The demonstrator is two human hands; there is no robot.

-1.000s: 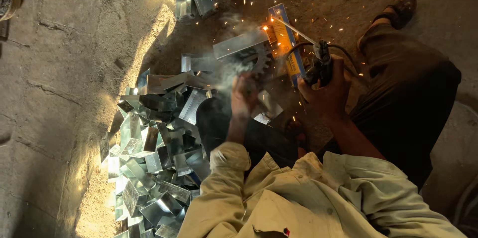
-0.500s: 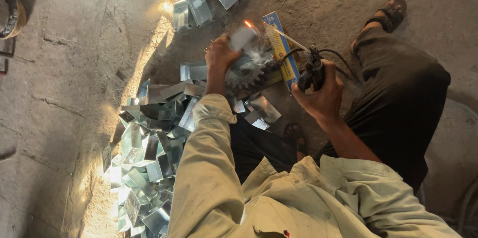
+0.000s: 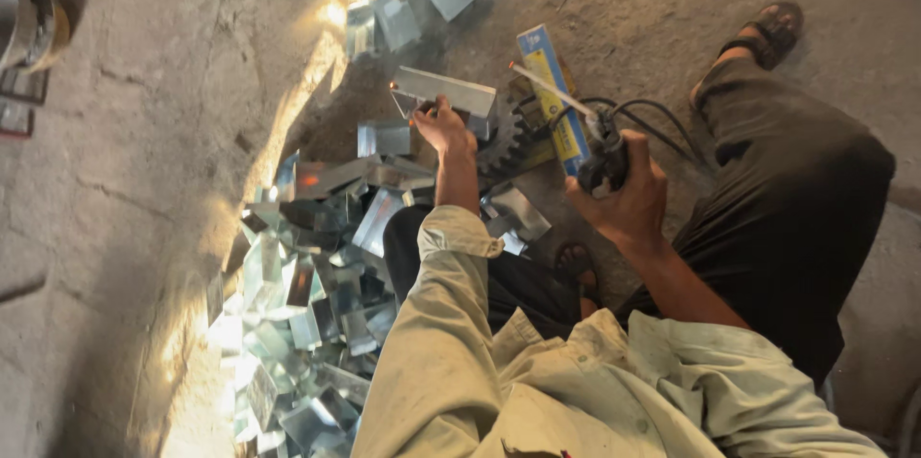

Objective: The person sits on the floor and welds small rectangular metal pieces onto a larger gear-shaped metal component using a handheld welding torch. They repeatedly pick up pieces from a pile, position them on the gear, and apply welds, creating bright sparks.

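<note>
The left hand (image 3: 443, 127) grips a folded sheet-metal piece (image 3: 449, 93) at its near edge, holding it over the concrete floor (image 3: 125, 132). The right hand (image 3: 624, 199) is closed around a welding electrode holder (image 3: 606, 159), its rod (image 3: 552, 89) pointing toward the piece but apart from it. A heap of similar metal pieces (image 3: 307, 285) lies just left of the left arm; bare floor opens beyond.
</note>
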